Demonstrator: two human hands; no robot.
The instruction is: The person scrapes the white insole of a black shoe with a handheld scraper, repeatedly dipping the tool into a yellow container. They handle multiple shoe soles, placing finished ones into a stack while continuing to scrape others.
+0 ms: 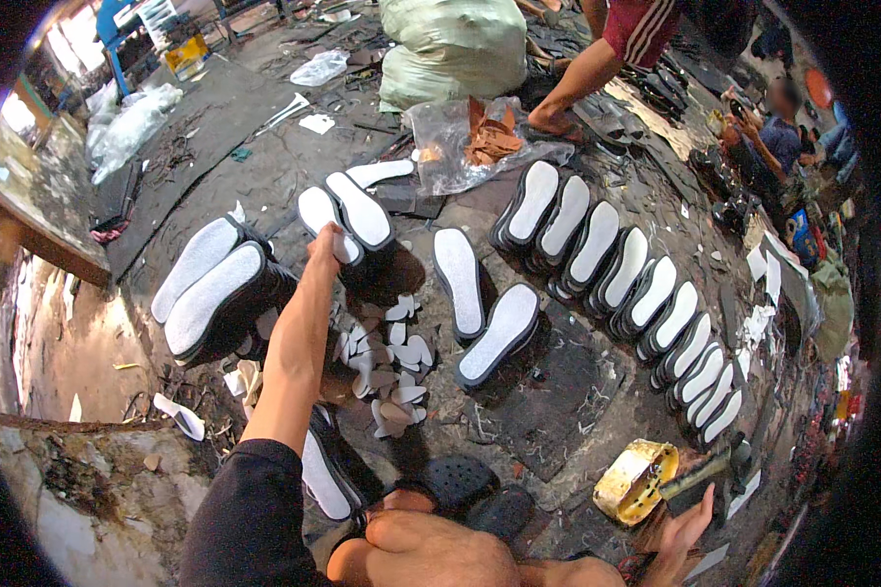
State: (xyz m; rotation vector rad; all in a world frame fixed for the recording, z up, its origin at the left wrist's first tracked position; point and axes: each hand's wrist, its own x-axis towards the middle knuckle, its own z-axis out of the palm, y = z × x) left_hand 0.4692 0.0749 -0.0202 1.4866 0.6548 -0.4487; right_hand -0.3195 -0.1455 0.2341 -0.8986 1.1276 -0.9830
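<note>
My left hand (331, 247) reaches forward, its fingers closed on the near end of a white-topped insole (317, 211) on a dark stack. Beside that lies another white-topped insole (361, 209). My right hand (688, 526) is low on the right, fingers stretched and apart, beside a dark brush-like tool (695, 476); whether they touch is hard to tell. The tool leans over the rim of a yellow, glue-stained tin (628, 481). Between the hands two insoles (458, 279) (500, 335) form a V on the floor.
A curved row of insole stacks (591, 242) runs along the right. More stacks (213, 293) stand left, near white scraps (387, 362). Ahead are a plastic bag with brown pieces (492, 134), a large pale sack (452, 49) and another person's leg (579, 88). Someone sits far right (779, 137).
</note>
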